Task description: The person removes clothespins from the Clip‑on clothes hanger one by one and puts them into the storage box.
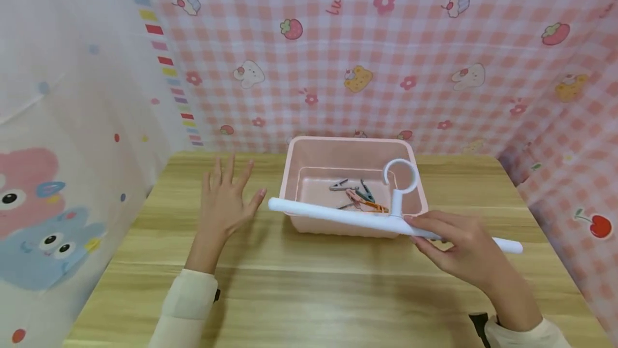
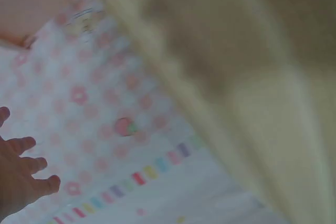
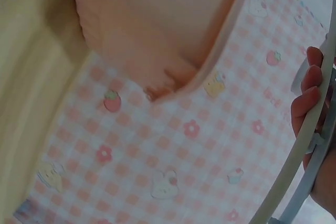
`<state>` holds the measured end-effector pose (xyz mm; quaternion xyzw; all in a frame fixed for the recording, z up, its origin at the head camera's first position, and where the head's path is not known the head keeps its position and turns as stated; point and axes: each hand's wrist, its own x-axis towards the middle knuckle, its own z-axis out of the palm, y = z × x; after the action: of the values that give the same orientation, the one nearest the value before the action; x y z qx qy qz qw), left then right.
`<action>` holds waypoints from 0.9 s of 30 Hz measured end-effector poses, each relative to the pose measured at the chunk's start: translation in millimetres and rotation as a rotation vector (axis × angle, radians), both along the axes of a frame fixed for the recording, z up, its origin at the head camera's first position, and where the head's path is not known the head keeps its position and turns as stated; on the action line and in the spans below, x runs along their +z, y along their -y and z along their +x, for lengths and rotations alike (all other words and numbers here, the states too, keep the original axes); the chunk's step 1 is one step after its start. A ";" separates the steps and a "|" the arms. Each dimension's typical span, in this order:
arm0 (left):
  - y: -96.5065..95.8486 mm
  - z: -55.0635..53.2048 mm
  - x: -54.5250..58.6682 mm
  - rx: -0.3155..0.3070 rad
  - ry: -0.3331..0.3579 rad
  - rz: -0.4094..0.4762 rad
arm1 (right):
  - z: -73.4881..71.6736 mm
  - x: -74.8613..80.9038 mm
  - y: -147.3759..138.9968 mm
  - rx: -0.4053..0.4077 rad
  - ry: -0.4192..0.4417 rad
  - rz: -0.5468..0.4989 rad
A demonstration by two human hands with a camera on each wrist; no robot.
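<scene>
My right hand (image 1: 465,249) grips a white clothes hanger (image 1: 333,215) by its bar, just right of the hook's neck. The hanger spans the front of a pink plastic bin (image 1: 350,149), with its round hook pointing up over the bin's right side. In the right wrist view, fingers (image 3: 307,100) curl around the hanger's pale bars (image 3: 291,179). Several clothespins in grey, pink, green and orange (image 1: 375,207) lie on the bin's floor, partly hidden by the hanger. To the bin's left, my left hand (image 1: 224,203) is spread and holds nothing; whether it touches the table is unclear.
A wood-grain table (image 1: 309,294) carries the bin near its back edge. Behind it hangs a pink checked curtain (image 1: 328,69), which continues along the right side. A white curtain (image 1: 67,96) with cartoon figures borders the left.
</scene>
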<state>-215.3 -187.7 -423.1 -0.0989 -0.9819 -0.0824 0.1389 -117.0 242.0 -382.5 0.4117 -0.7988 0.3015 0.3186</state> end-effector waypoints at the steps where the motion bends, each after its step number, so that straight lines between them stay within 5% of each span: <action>1: 1.4 -0.8 -4.6 0.006 0.018 -0.004 | 2.9 -3.7 1.9 -0.001 0.020 0.008; 8: 5.0 -10.7 -15.0 0.031 0.060 0.025 | 18.3 -41.4 15.1 0.025 0.154 0.074; 19: 6.3 -5.8 -16.9 0.039 0.051 0.031 | 28.6 -98.9 25.8 0.104 0.244 0.223; 27: 5.0 -4.2 -16.5 0.042 0.042 0.008 | 30.1 -121.5 28.1 0.023 0.229 0.365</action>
<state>-219.5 -192.8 -439.6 -0.0761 -0.9861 -0.0854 0.1202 -86.8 213.9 -504.0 0.4345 -0.8664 0.2004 0.1426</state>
